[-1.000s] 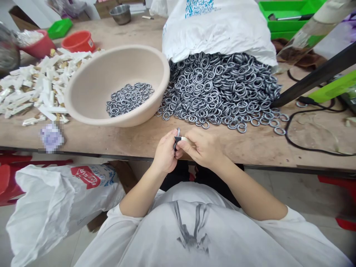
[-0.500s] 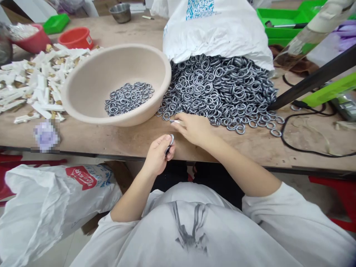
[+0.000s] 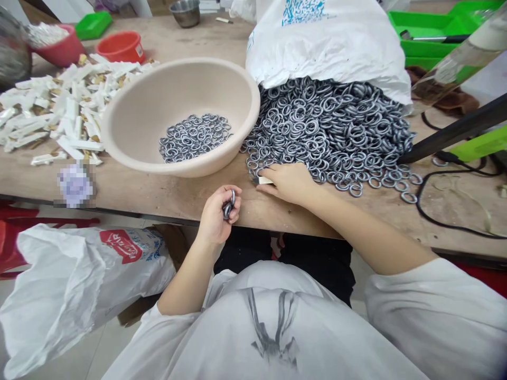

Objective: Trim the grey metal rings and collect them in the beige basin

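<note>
Left hand [image 3: 215, 214]: one, bare, raised at the table's near edge; fingers curled in around a few grey rings [image 3: 228, 210], one standing upright by the thumb, exact count hidden.

Right hand [image 3: 293, 182]: one, bare, palm down, forward and right of the left hand, the two well apart; thumb and fingers pinch a small tool [image 3: 266, 180] with a pale handle, its dark tip pointing left.

Table [image 3: 269, 211]: brown, worn, beneath and around both hands.

Ring heap [image 3: 332, 124]: one, large, directly beyond the right hand and spreading to its right; the fingers overlap its near edge in view, contact not certain. Strays lie along its near side.

Basin [image 3: 178, 92]: one, beige, beyond the left hand, beside the heap; a smaller lot of rings [image 3: 196, 138] at its bottom.

White sack [image 3: 328, 50]: one, behind the heap, mouth toward the hands.

White pieces [image 3: 73, 113]: many, long, piled far left of the left hand, past the basin.

Red tub [image 3: 119, 48]: one, behind those pieces.

Metal bowl [image 3: 185, 13]: one, far beyond the left hand.

Green bins [image 3: 420, 49]: far right, past the right hand.
</note>
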`<state>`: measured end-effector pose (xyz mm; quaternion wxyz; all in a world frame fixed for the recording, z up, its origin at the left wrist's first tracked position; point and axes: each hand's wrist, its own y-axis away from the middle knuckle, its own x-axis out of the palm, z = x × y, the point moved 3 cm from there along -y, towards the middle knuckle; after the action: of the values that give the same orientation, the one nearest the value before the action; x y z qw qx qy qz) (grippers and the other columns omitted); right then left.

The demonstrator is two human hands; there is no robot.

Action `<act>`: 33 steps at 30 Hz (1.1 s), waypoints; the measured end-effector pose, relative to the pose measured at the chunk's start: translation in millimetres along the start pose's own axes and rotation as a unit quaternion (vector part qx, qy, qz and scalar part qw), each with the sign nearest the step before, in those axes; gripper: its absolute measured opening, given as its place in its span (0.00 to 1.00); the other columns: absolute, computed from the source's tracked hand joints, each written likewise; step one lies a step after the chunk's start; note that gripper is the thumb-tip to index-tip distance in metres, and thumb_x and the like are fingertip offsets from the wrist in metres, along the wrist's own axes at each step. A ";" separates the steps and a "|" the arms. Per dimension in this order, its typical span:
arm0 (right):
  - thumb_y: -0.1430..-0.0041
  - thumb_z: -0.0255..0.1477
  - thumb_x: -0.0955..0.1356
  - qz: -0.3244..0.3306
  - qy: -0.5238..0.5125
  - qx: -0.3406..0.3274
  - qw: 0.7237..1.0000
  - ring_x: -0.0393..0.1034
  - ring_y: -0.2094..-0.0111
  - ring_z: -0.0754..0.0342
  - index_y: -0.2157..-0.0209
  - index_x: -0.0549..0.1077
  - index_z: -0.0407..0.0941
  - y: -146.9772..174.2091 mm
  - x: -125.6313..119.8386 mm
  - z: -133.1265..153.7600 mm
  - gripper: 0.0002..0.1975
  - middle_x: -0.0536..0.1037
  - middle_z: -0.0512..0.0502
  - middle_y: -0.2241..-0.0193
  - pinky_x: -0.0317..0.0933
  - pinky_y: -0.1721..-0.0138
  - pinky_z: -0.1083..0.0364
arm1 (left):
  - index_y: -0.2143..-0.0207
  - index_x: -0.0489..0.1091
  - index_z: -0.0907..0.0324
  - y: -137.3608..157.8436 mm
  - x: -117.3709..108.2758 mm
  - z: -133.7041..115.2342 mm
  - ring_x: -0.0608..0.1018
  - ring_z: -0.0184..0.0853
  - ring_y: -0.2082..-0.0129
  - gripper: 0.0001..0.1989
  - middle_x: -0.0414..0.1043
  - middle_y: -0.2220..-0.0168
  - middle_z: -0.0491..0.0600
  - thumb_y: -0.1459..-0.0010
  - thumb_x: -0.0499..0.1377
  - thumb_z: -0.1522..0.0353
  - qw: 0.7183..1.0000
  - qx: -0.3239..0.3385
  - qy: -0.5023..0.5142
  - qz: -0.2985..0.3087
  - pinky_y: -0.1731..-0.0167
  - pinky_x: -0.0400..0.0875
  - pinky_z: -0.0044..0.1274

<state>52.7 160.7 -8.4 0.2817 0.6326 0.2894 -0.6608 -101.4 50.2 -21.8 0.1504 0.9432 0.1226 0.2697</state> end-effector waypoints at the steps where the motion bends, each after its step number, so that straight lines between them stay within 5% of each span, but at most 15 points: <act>1: 0.32 0.43 0.62 0.001 -0.007 0.010 1.000 0.74 0.60 0.45 0.51 0.77 0.44 8.1 -0.2 -3.6 0.20 0.81 0.39 0.57 0.50 0.69 0.53 | 0.69 0.69 0.60 -1.7 1.0 -0.5 0.59 0.22 0.86 0.11 0.64 0.79 0.41 0.52 0.64 0.63 1.000 0.005 -0.008 -0.003 0.87 0.47 0.16; 6: 0.34 0.32 0.64 -0.026 -0.078 0.083 0.993 0.72 0.63 0.50 0.59 0.80 0.45 21.6 -3.7 -19.4 0.12 0.80 0.45 0.60 0.49 0.70 0.53 | 0.76 0.60 0.58 -9.4 12.1 2.4 0.58 0.21 0.86 0.19 0.61 0.80 0.39 0.51 0.67 0.60 0.996 0.059 -0.068 -0.010 0.86 0.46 0.16; 10: 0.36 0.30 0.66 -0.049 -0.134 0.130 0.981 0.73 0.61 0.49 0.61 0.80 0.46 21.3 -6.3 -24.1 0.10 0.80 0.46 0.61 0.52 0.67 0.53 | 0.76 0.63 0.59 -14.3 14.9 7.8 0.58 0.22 0.85 0.19 0.61 0.81 0.41 0.47 0.65 0.57 0.988 0.105 -0.112 -0.023 0.86 0.47 0.16; 16: 0.34 0.36 0.65 -0.039 -0.130 0.058 0.989 0.74 0.56 0.47 0.48 0.76 0.49 4.4 -3.1 6.7 0.16 0.77 0.44 0.52 0.57 0.65 0.52 | 0.73 0.69 0.59 -14.5 14.9 0.9 0.57 0.23 0.86 0.12 0.60 0.82 0.40 0.46 0.63 0.60 0.983 0.158 -0.061 -0.066 0.87 0.47 0.17; 21: 0.32 0.28 0.60 0.004 -0.050 0.020 0.999 0.74 0.62 0.48 0.51 0.76 0.44 -17.1 -2.3 22.8 0.15 0.73 0.38 0.48 0.53 0.70 0.51 | 0.77 0.62 0.58 -11.0 7.0 -8.6 0.55 0.23 0.86 0.17 0.57 0.83 0.38 0.49 0.67 0.60 0.970 0.207 -0.043 -0.117 0.86 0.46 0.18; 24: 0.31 0.29 0.60 -0.004 -0.110 0.044 0.993 0.72 0.62 0.48 0.55 0.75 0.41 -12.8 -9.5 16.2 0.13 0.74 0.37 0.50 0.54 0.67 0.52 | 0.74 0.68 0.58 -7.4 0.9 -11.7 0.58 0.24 0.82 0.14 0.61 0.80 0.40 0.47 0.67 0.60 0.950 0.245 -0.145 -0.129 0.82 0.52 0.18; 29: 0.32 0.32 0.62 0.021 -0.370 0.063 0.927 0.65 0.69 0.55 0.70 0.69 0.43 14.4 -23.2 8.5 0.13 0.72 0.49 0.72 0.55 0.67 0.55 | 0.65 0.79 0.57 -2.6 11.3 -8.1 0.67 0.29 0.74 0.08 0.72 0.74 0.44 0.44 0.66 0.63 0.901 0.243 -0.356 -0.042 0.70 0.60 0.20; 33: 0.35 0.33 0.64 -0.024 -0.516 0.085 0.852 0.63 0.72 0.57 0.73 0.66 0.45 30.9 -24.7 17.9 0.13 0.69 0.52 0.75 0.56 0.68 0.56 | 0.74 0.74 0.59 -3.7 27.0 5.0 0.65 0.29 0.75 0.15 0.67 0.78 0.45 0.40 0.62 0.59 0.921 0.196 -0.334 0.043 0.72 0.58 0.20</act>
<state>64.5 126.8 16.0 0.3193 0.2151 0.0605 -0.9209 -77.0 61.0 -14.4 -0.0167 0.9935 0.0752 -0.0841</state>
